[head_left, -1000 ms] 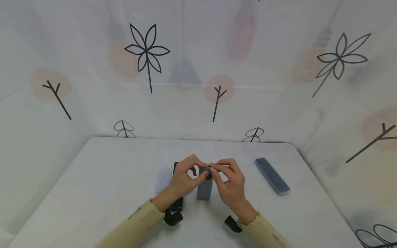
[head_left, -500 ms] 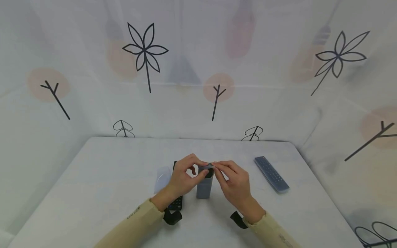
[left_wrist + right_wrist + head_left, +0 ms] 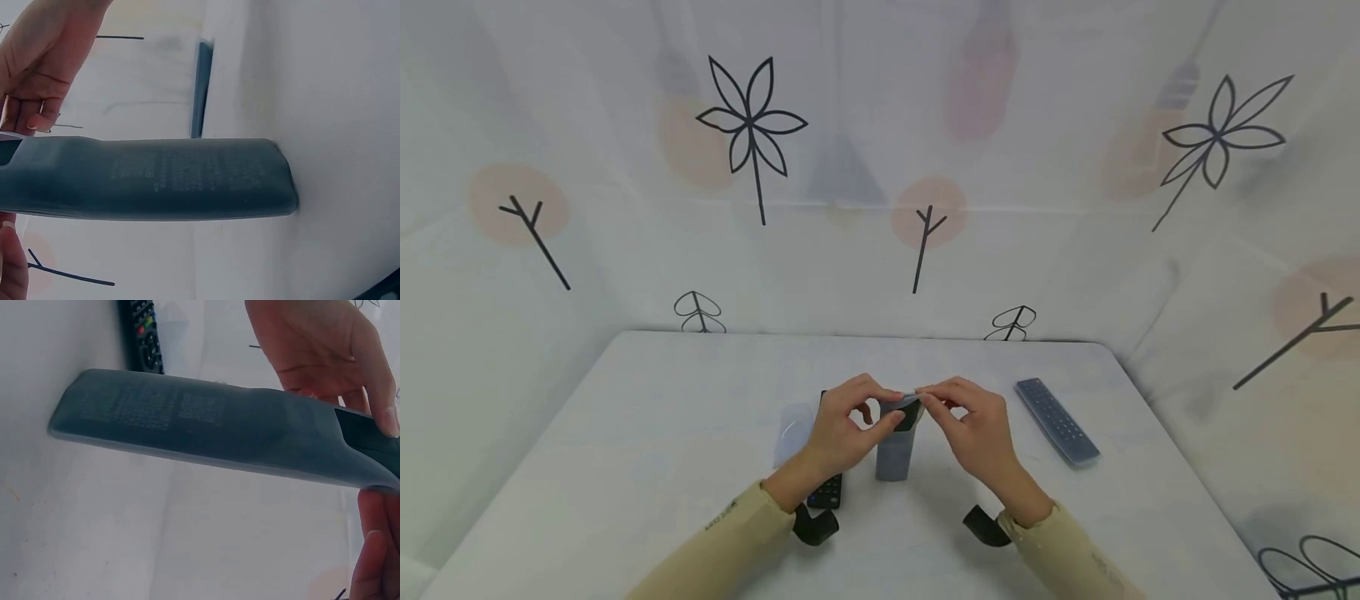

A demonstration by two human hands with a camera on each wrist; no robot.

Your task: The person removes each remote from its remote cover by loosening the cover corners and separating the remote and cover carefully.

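A remote control (image 3: 369,434) stands on end on the table inside a translucent bluish silicone cover (image 3: 894,457). Printed text shows faintly through the cover (image 3: 206,178) in the left wrist view. My left hand (image 3: 847,427) pinches the left side of its upper end between thumb and forefinger. At the top right corner, my right hand (image 3: 976,427) pinches the cover's rim. Between the hands, the cover's mouth shows the bare dark end of the remote. The lower end touches the table.
A second covered remote (image 3: 1057,422) lies to the right. Behind my left wrist lies a black remote (image 3: 826,493), partly hidden, beside a clear plastic sheet or pouch (image 3: 792,433). A patterned white cloth (image 3: 850,267) hangs behind the table (image 3: 685,417).
My right hand has shifted right, drawing the cover's rim with it. More of the dark remote end shows in the opening. The left hand has hardly moved.
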